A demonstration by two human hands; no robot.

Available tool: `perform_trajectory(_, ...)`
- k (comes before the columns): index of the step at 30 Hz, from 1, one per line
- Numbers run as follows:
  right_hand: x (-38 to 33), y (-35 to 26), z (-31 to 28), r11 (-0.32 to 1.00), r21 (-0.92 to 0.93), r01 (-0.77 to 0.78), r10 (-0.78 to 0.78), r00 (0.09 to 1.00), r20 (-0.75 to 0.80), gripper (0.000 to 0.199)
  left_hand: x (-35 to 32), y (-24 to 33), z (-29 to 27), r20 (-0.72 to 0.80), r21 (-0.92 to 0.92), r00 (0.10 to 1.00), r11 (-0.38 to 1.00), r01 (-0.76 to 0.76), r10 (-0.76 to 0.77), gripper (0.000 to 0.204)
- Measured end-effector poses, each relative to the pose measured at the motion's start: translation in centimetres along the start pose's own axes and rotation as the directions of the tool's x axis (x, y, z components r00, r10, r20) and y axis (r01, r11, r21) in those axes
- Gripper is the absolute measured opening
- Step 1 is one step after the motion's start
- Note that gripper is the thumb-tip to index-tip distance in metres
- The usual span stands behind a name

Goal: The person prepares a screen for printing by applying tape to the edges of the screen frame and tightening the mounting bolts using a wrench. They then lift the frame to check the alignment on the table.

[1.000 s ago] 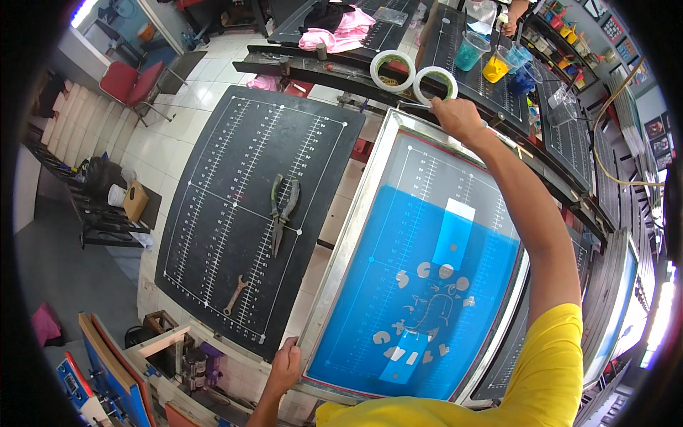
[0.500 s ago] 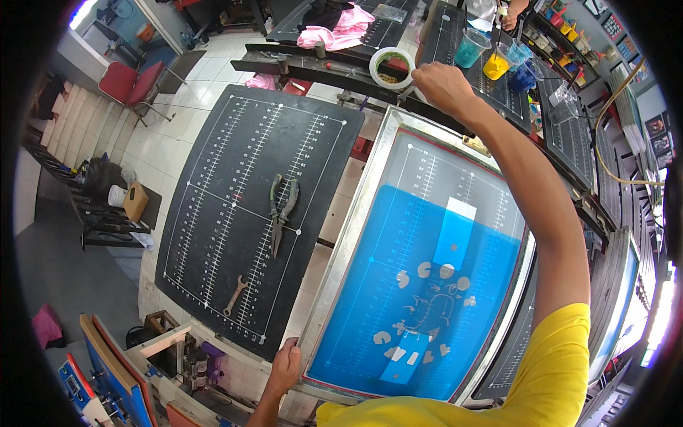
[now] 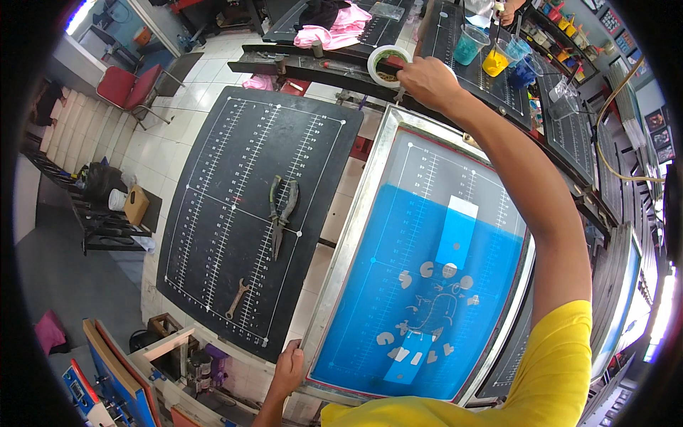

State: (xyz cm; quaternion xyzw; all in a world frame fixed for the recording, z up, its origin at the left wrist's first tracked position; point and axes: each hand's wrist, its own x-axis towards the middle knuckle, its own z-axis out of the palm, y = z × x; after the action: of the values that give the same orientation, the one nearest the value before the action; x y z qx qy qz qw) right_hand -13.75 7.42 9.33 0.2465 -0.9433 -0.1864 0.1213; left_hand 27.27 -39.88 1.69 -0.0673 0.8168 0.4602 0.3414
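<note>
A framed printing screen with a blue coated mesh lies in front of me, over a dark board with white scale marks. Pale open shapes and two light strips show in the mesh area. My right hand is at the screen's far left corner, its fingers curled in front of a white roll of tape. What those fingers grip is hidden. My left hand is closed beside the near left corner of the frame, thumb up; I cannot make out what is in it.
Pliers and a wrench lie on the dark marked board at left. Cups of teal, yellow and blue ink stand at far right, near another person's hand. Pink cloth lies at the back.
My right hand has shifted slightly left and now covers part of the tape roll. My left hand stays by the near corner. The view has moved a little.
</note>
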Motion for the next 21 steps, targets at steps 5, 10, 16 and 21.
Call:
perform_trajectory(5,-4.0,1.3,1.1,1.0,-0.014,-0.014,0.012,0.991,-0.132,0.01,-0.1,0.7,-0.3,0.028,0.033,0.998,0.998,0.056,-0.057,0.042)
perform_trajectory(10,-5.3,1.2,1.9,0.997,-0.003,-0.078,0.077,0.99,-0.115,0.011,-0.1,0.8,-0.1,-0.011,0.011,1.0,1.0,-0.008,0.008,0.042)
perform_trajectory(16,-6.3,0.6,2.7,0.994,0.015,-0.108,0.109,0.992,-0.064,0.018,-0.2,0.7,-0.1,-0.016,0.013,1.0,1.0,0.011,-0.011,0.041)
perform_trajectory(21,-7.0,1.1,3.3,0.966,0.123,-0.229,0.231,0.973,-0.001,0.022,0.0,0.3,-0.1,-0.014,0.033,0.999,0.998,0.046,-0.045,0.041)
